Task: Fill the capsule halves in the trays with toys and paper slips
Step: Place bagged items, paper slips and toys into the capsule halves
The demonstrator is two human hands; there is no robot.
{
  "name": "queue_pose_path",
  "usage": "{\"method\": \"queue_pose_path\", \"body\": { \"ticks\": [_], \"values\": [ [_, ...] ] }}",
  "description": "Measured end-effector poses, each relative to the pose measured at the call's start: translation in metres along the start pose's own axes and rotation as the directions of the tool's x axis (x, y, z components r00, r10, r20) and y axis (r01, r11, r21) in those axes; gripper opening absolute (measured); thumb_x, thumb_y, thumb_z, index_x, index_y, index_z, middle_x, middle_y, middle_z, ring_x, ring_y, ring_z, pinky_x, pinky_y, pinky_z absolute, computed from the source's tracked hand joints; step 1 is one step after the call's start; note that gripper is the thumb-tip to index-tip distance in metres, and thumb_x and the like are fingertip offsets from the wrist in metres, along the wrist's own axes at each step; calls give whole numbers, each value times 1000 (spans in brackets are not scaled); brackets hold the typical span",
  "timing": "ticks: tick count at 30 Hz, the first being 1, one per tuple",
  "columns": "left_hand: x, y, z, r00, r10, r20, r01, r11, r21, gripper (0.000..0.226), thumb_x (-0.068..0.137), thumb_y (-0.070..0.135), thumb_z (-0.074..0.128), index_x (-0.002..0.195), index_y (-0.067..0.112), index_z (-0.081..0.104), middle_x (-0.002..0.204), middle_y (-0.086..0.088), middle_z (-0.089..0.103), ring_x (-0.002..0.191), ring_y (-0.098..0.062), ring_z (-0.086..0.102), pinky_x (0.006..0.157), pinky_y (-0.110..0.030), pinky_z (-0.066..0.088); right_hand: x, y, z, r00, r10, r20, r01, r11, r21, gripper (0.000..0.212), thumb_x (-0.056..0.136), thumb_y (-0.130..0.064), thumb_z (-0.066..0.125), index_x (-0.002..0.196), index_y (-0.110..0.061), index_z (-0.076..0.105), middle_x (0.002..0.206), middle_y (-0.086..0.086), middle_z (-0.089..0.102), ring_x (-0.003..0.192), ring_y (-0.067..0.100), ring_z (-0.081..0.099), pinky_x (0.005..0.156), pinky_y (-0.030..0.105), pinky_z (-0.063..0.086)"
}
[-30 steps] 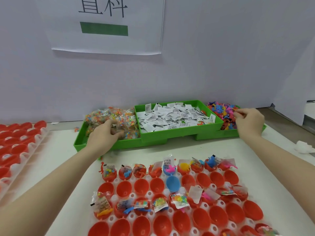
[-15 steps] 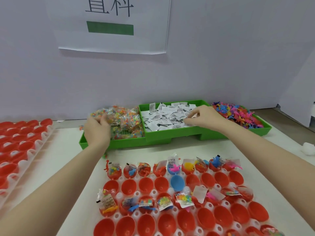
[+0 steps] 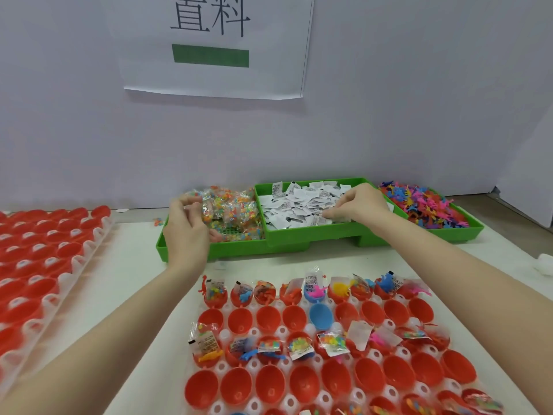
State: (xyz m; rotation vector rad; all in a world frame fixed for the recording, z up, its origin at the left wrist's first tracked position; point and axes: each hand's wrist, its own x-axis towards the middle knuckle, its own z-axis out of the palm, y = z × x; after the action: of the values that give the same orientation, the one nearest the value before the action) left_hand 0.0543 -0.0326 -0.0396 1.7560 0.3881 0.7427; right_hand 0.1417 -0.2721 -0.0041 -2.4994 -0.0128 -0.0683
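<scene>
A person's two bare arms reach across a white table toward three green bins at the back. The left hand (image 3: 186, 232) sits over the left bin (image 3: 191, 253), fingers curled around clear packets of coloured beads (image 3: 232, 209); whether it has lifted one free cannot be told. The right hand (image 3: 357, 205) rests in the middle bin (image 3: 314, 235), fingertips pinching at the white paper slips (image 3: 299, 202). The right bin holds small plastic toy figures (image 3: 425, 205). Nearer the viewer lies a tray (image 3: 227, 333) of red capsule halves (image 3: 266, 319). Its far row and third row appear filled with toys, packets and slips. The second row and the fourth look empty, and the nearest row is only partly in view. A second tray (image 3: 68, 283) of red halves at the left looks unfilled. Judging by this, most of the filling remains.
</scene>
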Motion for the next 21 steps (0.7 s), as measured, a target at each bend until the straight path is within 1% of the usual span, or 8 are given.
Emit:
{"method": "queue_pose_path", "body": {
  "ticks": [3,6,9,12,14,16,18,21],
  "values": [
    [-8,4,-1,999,18,30,-19,1000,9,15,99,16,38,102,13,52,89,-12,63,37,2,53,46,-6,41,-3,0,-7,993,-97,-69,99,995,19,20,80,-31,68,69,-15,68,74,-1,66,59,12,54,68,30,48],
    [-18,8,-4,999,26,46,-26,1000,-13,20,98,18,41,107,8,57,64,-7,59,38,1,53,48,-5,41,-7,-1,-12,970,-181,-159,173,983,-64,24,86,-38,60,82,-19,74,46,-7,51,51,12,46,77,32,44],
    [-25,14,-7,998,-2,69,4,1000,-23,22,96,22,46,105,9,62,47,0,57,38,1,54,54,-7,43,-14,-6,-17,933,-231,-277,233,972,-26,25,85,-41,61,87,-20,75,59,-5,63,74,21,61,94,41,42],
    [-37,22,-7,992,-66,104,75,994,-77,17,94,22,51,92,13,65,40,7,58,41,3,56,73,-21,47,-22,-14,-22,929,-162,-334,246,941,230,21,77,-35,71,80,-14,75,80,2,72,81,15,62,81,33,48],
    [-49,33,-5,979,-125,164,151,976,-159,15,93,21,53,83,17,64,57,5,64,45,3,60,74,-18,49,-33,-25,-25,949,-83,-304,212,882,421,20,75,-31,74,68,-12,70,72,0,68,74,11,59,78,33,46],
    [-63,45,-3,947,-181,266,251,933,-257,11,91,18,56,91,12,65,77,2,67,52,1,64,65,-9,50,-49,-36,-28,975,-31,-221,157,798,582,23,74,-31,74,66,-11,66,68,-5,63,71,4,53,80,32,39],
    [-79,60,-4,903,-223,366,354,870,-343,12,88,12,59,98,7,63,81,-1,67,59,-4,68,65,-9,52,-74,-44,-28,996,-16,-86,69,743,666,24,76,-35,70,71,-12,64,54,-14,57,63,2,44,79,29,35],
    [-106,82,-10,848,-244,470,461,778,-426,2,84,6,62,86,6,63,76,-2,69,65,-12,70,61,-13,54,-118,-51,-30,988,-89,124,-31,674,738,20,82,-34,64,74,-15,64,37,-14,31,44,6,23,51,18,25]
  ]
}}
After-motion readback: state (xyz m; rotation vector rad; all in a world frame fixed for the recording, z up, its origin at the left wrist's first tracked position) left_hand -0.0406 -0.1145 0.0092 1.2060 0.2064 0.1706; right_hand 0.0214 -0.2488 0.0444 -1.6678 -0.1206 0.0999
